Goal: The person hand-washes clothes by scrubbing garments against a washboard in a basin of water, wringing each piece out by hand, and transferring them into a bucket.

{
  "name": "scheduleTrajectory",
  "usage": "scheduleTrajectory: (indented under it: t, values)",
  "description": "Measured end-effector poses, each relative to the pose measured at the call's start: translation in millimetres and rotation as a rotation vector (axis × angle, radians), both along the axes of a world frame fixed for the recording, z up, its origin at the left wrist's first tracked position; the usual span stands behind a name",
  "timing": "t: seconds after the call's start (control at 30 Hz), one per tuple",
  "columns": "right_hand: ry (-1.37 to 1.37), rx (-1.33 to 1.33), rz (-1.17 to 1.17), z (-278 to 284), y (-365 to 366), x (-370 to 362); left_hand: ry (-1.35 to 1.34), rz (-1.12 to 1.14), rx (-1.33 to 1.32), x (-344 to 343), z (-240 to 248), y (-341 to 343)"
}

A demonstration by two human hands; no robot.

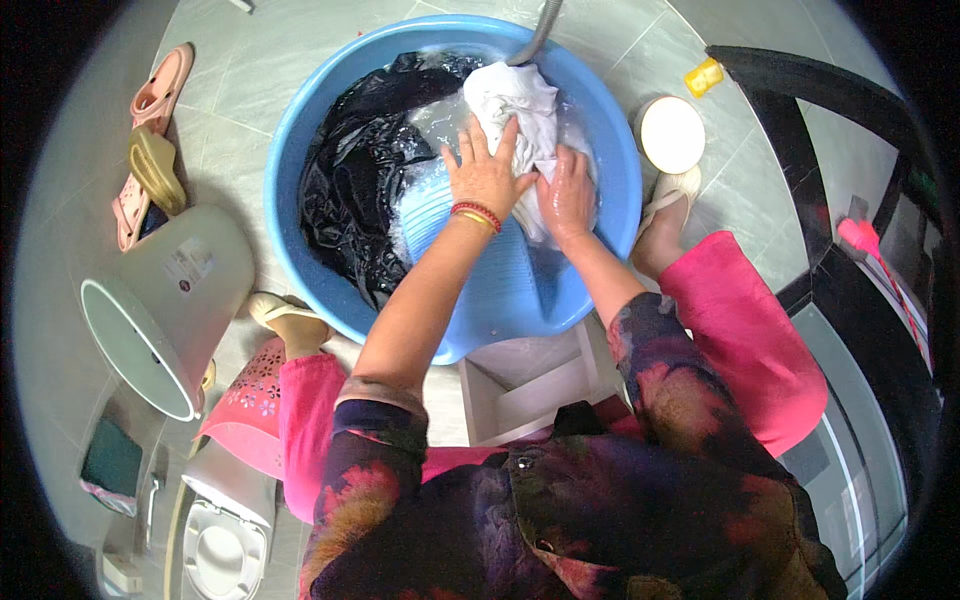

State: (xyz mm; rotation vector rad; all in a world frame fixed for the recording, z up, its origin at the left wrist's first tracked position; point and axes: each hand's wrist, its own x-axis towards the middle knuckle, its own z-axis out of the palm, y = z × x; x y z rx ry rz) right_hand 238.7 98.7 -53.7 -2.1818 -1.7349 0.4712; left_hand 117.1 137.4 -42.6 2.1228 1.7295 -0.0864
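A big blue tub [285,230] of water stands before me, with a ribbed blue washboard [480,290] sloping up its near side. Over the upper ribs lies a wet, bunched white cloth [510,100]. My left hand [484,178] rests on the cloth's near left part, its fingers spread. At the cloth's right edge, my right hand [567,200] has its fingers bent round a fold; the thumb is partly hidden. Shiny black clothing [350,180] soaks in the left half of the tub, apart from both hands.
A grey hose [543,35] hangs over the far rim. On the right are a round white-topped object [672,135] and a yellow container [704,78]. A pale bucket [170,310] lies tipped at left, near slippers [155,170] and a pink perforated basket [245,410].
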Motion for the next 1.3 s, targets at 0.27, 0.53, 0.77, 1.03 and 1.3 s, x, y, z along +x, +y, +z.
scheduleTrajectory:
  t: [0.27,0.53,0.77,1.03,1.3]
  values:
    - [-0.151,-0.769,0.089,-58,50,-1,0.132,0.060,-0.519,14,-63,45]
    - [0.112,-0.334,0.094,-38,77,10,-0.277,0.262,-0.225,-14,-36,44]
    - [0.660,-0.126,-0.046,45,44,10,-1.673,1.111,-0.439,-120,51,7]
    - [1.020,0.082,0.220,239,61,-5,-1.660,1.037,-0.308,-177,148,-22]
    - [0.560,0.059,0.671,219,33,-12,-0.619,0.679,0.101,-200,143,-75]
